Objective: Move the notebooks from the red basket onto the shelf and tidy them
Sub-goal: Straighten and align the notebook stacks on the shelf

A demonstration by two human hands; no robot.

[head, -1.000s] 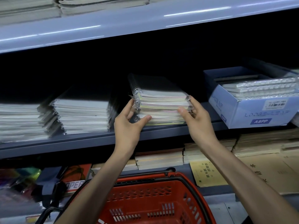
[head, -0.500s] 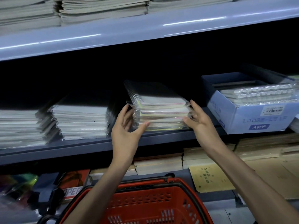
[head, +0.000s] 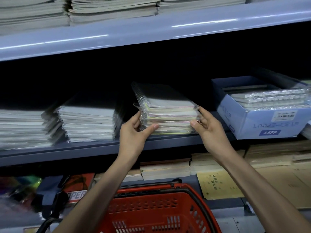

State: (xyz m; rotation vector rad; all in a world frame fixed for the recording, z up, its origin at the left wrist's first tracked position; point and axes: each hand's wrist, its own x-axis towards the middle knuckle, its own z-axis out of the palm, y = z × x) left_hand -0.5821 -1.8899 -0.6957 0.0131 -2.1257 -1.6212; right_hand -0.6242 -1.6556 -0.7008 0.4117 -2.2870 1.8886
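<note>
Your left hand [head: 134, 132] grips the left front corner of the notebook stack [head: 170, 118], which sits on the middle shelf [head: 84, 149] above the red basket [head: 151, 209]. Your right hand [head: 208, 132] clasps its right corner, thumb on the front, near the blue box [head: 262, 126].

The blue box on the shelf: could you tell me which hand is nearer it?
Right. The right hand holds the end of the notebook stack beside the blue box; the left hand holds its far end.
</note>
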